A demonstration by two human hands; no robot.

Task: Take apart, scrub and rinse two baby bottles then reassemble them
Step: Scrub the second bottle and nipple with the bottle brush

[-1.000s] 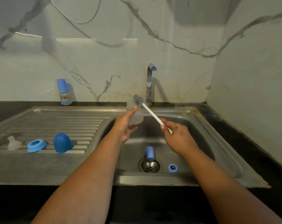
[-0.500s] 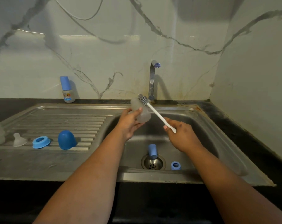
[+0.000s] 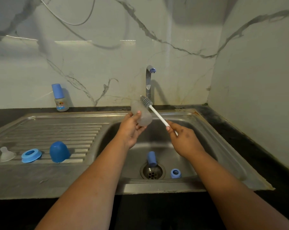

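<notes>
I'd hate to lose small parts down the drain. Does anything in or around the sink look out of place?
Yes. A blue cap lies on its side over the edge of the drain, and a blue ring sits loose on the basin floor beside it. The other parts are lined up on the draining board.

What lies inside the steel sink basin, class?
In the steel sink basin, a blue cylindrical cap lies on the round drain strainer, covering part of it; a small blue ring sits beside it. The forearms hide part of the basin floor.
</notes>
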